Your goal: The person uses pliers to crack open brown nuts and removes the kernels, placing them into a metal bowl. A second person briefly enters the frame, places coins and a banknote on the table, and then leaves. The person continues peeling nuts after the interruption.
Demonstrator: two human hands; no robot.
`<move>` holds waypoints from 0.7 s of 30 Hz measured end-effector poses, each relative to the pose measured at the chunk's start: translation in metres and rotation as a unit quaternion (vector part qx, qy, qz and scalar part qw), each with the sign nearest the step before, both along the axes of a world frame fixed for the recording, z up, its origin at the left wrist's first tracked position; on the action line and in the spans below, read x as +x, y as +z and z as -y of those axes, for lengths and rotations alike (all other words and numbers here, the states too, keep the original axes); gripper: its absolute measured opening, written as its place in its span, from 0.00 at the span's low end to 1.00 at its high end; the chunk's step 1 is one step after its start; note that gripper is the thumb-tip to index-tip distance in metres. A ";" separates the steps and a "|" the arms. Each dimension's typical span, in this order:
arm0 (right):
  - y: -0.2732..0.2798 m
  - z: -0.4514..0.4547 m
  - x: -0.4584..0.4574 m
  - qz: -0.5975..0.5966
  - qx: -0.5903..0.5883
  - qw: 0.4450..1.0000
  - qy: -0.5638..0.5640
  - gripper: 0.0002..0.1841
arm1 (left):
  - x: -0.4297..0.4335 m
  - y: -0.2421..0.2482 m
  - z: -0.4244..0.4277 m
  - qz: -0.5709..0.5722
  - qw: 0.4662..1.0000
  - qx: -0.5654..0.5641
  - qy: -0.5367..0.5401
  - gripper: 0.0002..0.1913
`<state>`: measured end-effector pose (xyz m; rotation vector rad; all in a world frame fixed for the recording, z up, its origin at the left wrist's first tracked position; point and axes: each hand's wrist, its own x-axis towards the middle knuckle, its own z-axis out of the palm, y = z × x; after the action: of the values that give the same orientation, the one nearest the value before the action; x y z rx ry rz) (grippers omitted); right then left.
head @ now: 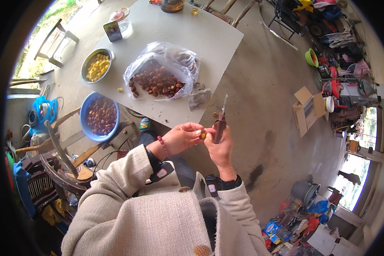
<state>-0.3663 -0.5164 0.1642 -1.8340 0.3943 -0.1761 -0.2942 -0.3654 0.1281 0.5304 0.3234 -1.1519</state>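
Observation:
Pinched in the fingers of my left hand [183, 136] is a partly peeled chestnut [203, 135], its yellow flesh showing. My right hand [220, 148] grips a brown-handled knife [220, 128], its blade pointing away from me. The right thumb and fingertips meet the chestnut too. Ahead on the table, an open clear plastic bag [161, 72] holds many brown chestnuts [158, 84], and a few lie loose at its mouth. A metal bowl [111, 60] of peeled yellow chestnuts [98, 67] stands at the table's left edge. Below it sits a blue basin [82, 110] full of brown pieces, perhaps shells.
The pale table [216, 41] has a near corner just beyond my hands. A crumpled grey cloth or bag [199, 97], a phone [113, 31] and a glass pot [172, 5] are on it. A wooden chair [60, 150] is at left, an opened cardboard box [307, 110] on the floor at right.

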 end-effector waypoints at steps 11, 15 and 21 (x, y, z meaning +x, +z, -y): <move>-0.005 -0.007 0.001 0.010 0.085 0.995 -0.050 0.16 | -0.001 0.006 0.002 0.273 0.958 0.090 0.016 0.16; -0.001 -0.004 0.004 -0.011 0.047 0.999 -0.012 0.15 | 0.000 0.008 0.001 0.358 0.924 0.132 0.017 0.19; 0.006 -0.003 0.008 -0.076 0.062 0.995 0.017 0.16 | 0.003 0.014 -0.004 0.474 0.855 0.211 -0.013 0.19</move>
<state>-0.3588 -0.5133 0.1707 -1.7364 0.4690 0.0118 -0.2915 -0.3619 0.1418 1.4173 -0.3088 -0.7154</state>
